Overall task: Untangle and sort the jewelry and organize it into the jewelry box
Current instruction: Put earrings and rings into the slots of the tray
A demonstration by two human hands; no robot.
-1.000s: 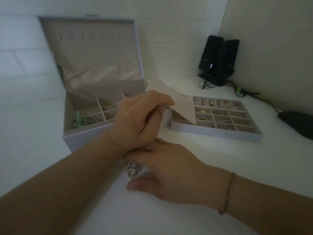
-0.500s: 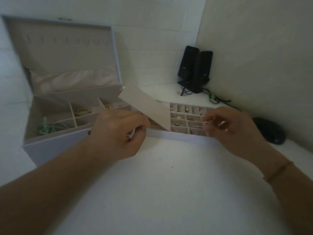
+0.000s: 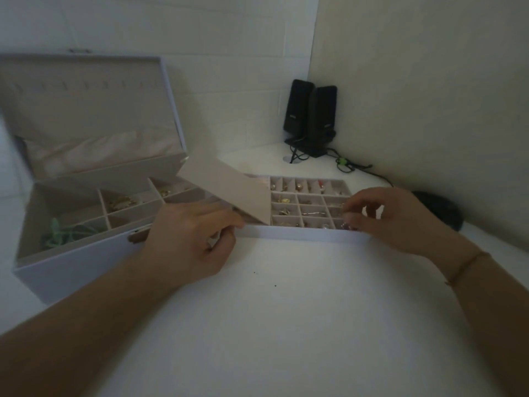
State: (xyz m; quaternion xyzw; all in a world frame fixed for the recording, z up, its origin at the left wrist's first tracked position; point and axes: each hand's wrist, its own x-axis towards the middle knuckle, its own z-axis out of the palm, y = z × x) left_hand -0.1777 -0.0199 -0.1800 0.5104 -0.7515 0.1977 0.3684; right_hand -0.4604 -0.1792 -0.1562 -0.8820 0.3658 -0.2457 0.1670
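A person's two hands work over a white table (image 3: 286,325) in dim light. The left hand (image 3: 189,242) pinches the lower corner of one tilted beige flap (image 3: 229,190), thumb and fingers closed on its edge, lifting it over the left part of a flat divided tray (image 3: 300,234). The right hand (image 3: 400,222) hovers at the tray's right end, fingers curled and fingertips drawn together above a front compartment; a small piece of jewelry (image 3: 345,224) glints at the fingertips, though whether it is held cannot be told. A thin bracelet (image 3: 466,266) circles the right wrist. The tray's small compartments hold earrings and other bits too small to count. Just left of the tray stands one open jewelry box (image 3: 71,267), its lid (image 3: 86,110) upright; a green cord (image 3: 63,233) lies in its front-left compartment and gold pieces (image 3: 120,202) in the one behind. Beyond the tray, in the corner, stand two black speakers (image 3: 310,116) with trailing cables. A dark mouse (image 3: 440,210) lies right of the tray.
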